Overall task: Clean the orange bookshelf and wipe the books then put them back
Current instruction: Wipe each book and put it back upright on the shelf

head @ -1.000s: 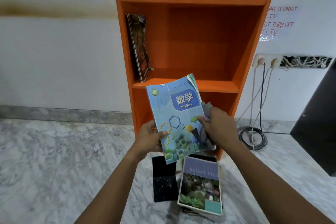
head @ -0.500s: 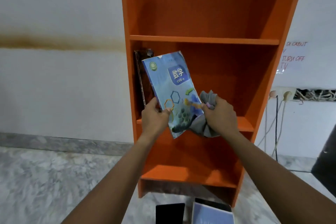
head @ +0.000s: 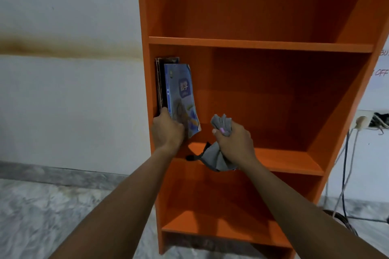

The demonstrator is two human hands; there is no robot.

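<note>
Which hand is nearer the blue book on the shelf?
Left. The left hand grips the blue book at its bottom; the right hand, holding a grey cloth, is to its right, apart.

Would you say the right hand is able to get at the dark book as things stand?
Probably not directly: the blue book, gripped low by the left hand, covers the right side of the dark book, and the right hand is full of cloth.
</note>
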